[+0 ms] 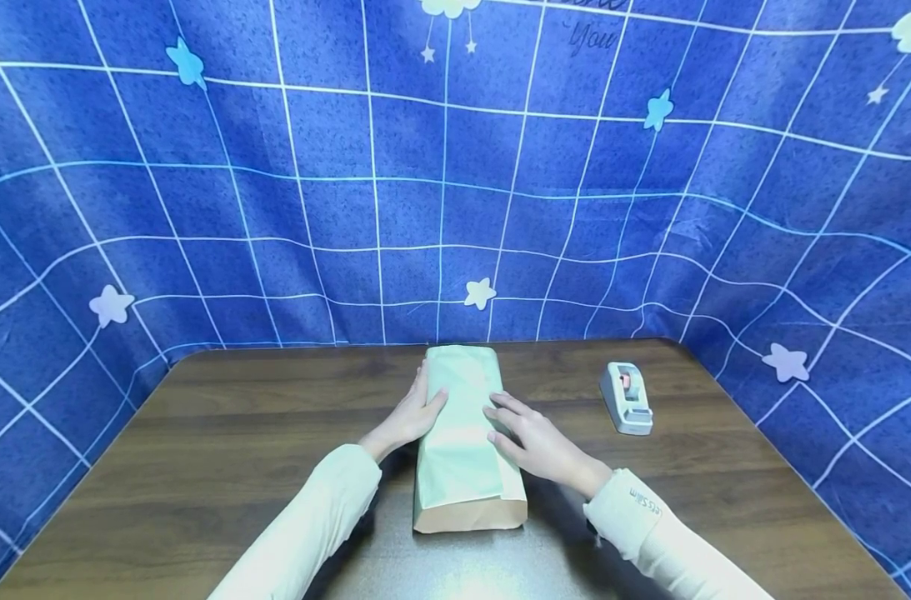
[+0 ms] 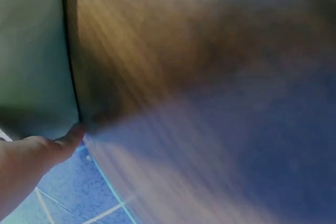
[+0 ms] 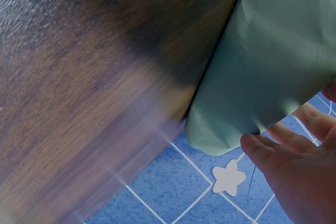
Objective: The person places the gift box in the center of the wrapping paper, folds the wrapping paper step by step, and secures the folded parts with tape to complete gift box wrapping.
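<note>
In the middle of the head view a long box-shaped parcel lies on the table, covered in pale green paper with a tan end face toward me. My left hand rests along the parcel's left side, its thumb on the upper edge. From the other side my right hand touches the right edge, fingers spread and loosely extended over the paper. The right wrist view shows those fingertips against the green paper. Close to the left wrist camera, the parcel's side fills the left of the view.
A light-coloured tape dispenser with a small pinkish roll stands to the right on the dark wooden table. A blue curtain with white grid lines and stars hangs behind the table and along both sides.
</note>
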`<state>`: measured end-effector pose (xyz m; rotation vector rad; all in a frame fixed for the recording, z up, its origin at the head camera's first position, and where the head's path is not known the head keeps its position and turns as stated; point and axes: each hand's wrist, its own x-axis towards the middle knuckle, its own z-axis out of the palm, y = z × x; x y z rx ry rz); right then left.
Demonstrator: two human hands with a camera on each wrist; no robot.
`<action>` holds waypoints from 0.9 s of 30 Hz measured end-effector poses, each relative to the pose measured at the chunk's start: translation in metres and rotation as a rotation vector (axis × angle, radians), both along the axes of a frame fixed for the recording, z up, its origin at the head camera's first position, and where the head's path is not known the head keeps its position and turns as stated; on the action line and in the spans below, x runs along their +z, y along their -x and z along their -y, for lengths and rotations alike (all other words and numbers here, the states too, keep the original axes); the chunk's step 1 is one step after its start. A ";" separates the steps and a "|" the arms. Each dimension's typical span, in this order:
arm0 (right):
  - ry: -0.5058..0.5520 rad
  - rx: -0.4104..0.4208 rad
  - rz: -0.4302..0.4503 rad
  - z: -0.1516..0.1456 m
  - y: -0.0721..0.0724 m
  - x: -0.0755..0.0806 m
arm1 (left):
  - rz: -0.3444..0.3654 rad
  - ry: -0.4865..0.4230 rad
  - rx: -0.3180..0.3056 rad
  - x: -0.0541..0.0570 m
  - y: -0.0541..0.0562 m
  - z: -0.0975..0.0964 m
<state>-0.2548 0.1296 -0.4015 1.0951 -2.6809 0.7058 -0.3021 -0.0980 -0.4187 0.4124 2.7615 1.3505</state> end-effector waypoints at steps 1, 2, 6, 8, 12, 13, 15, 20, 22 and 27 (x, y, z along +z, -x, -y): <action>0.001 -0.001 -0.002 0.000 0.000 0.000 | 0.006 0.003 -0.002 0.000 -0.003 -0.001; 0.001 -0.001 -0.003 0.000 0.000 0.000 | 0.009 0.005 -0.006 0.000 -0.006 -0.001; 0.001 -0.005 0.000 0.000 0.000 -0.002 | 0.028 -0.009 -0.002 0.000 -0.023 -0.006; -0.001 -0.007 0.000 0.000 0.001 -0.002 | 0.024 -0.024 0.012 0.000 -0.033 -0.009; 0.006 -0.009 -0.003 0.000 0.001 -0.002 | 0.025 -0.068 0.041 0.001 -0.053 -0.013; 0.008 -0.009 -0.003 0.000 0.001 -0.002 | 0.029 -0.084 0.049 0.002 -0.058 -0.014; 0.010 -0.009 -0.002 0.000 0.001 -0.002 | 0.041 -0.116 0.053 0.003 -0.067 -0.016; 0.003 -0.014 0.001 0.000 0.000 -0.002 | 0.053 -0.157 0.041 0.004 -0.082 -0.017; 0.000 -0.017 0.000 0.000 0.000 -0.002 | 0.045 -0.161 0.029 0.004 -0.085 -0.016; 0.000 -0.023 0.002 0.000 -0.001 -0.002 | 0.047 -0.174 0.002 0.002 -0.088 -0.013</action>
